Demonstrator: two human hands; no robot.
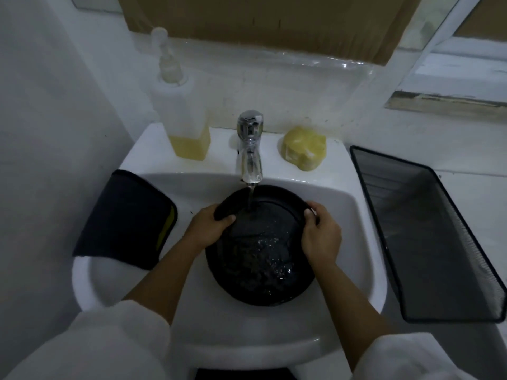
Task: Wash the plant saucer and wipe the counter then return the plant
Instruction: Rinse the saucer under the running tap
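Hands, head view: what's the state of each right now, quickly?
Left hand: grips the left rim of the black saucer.
Right hand: grips the right rim of the same saucer.

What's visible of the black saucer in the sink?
The saucer is round, black, shallow, with a raised rim; it looks plastic. It sits inside the white sink, under the tap, whose stream lands on its inner face; water pools in its near half. The left hand and right hand grip its far rim.
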